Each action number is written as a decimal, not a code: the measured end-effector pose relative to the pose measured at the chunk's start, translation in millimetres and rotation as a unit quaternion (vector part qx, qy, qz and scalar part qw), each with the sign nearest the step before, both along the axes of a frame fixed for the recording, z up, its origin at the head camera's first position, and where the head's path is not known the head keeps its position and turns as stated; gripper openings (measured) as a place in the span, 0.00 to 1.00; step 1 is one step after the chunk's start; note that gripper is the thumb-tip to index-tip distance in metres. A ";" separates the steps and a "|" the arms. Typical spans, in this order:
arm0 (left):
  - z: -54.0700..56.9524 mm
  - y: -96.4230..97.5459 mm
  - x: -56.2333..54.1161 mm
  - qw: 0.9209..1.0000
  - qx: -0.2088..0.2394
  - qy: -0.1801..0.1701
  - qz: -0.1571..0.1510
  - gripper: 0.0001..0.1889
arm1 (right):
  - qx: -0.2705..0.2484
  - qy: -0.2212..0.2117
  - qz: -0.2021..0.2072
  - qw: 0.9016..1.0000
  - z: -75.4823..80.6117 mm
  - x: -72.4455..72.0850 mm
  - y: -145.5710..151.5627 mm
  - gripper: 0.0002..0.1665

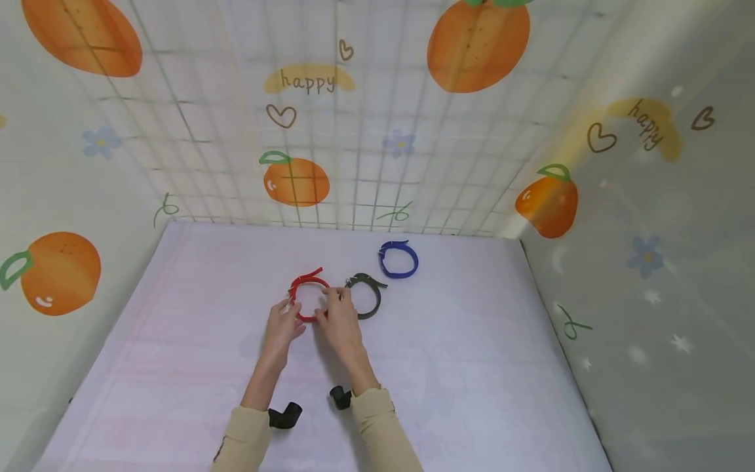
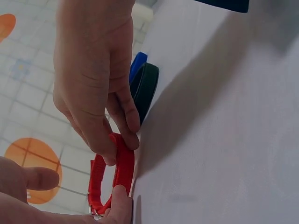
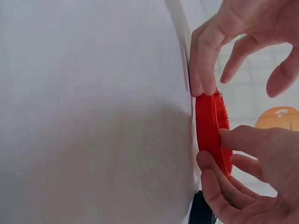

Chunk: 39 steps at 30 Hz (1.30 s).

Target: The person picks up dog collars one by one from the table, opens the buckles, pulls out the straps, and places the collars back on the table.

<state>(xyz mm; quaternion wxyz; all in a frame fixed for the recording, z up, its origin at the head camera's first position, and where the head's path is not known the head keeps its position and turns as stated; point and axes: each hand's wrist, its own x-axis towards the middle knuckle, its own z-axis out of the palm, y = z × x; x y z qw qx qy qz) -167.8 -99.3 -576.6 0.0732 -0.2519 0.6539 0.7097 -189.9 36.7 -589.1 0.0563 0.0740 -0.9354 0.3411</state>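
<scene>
A red buckled collar (image 1: 308, 319) is bent into a ring on the white tabletop, its loose strap end pointing away. My right hand (image 1: 342, 321) pinches its near right side, thumb inside the ring and fingers outside, as the right wrist view shows on the band (image 3: 208, 123). At the ring's left side, my left hand (image 1: 282, 326) touches the band with its fingertips, while its thumb stands apart from it. A dark green collar (image 1: 376, 303) lies just right of my right hand, partly covered by it. Farther back is a blue collar (image 1: 417, 262).
Black angled pieces (image 1: 286, 416) show beside both wrists. A white curtain printed with oranges (image 1: 297, 182) rises behind the tabletop (image 1: 472, 367) and along both sides, with a wire grid showing through at the back.
</scene>
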 end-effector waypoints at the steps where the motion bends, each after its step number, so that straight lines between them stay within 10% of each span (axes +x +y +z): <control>1: -0.2 0.4 0.4 1.000 0.001 0.000 0.001 0.36 | 0.001 0.004 0.000 1.000 -0.5 0.1 0.1 0.26; 30: 12.8 3.6 12.8 0.999 0.028 0.023 0.001 0.36 | 0.008 0.082 0.008 0.997 11.8 9.5 8.4 0.24; 39: 10.4 0.3 16.7 0.993 -0.050 0.101 0.016 0.30 | -0.025 0.054 0.027 0.998 27.6 20.2 17.1 0.25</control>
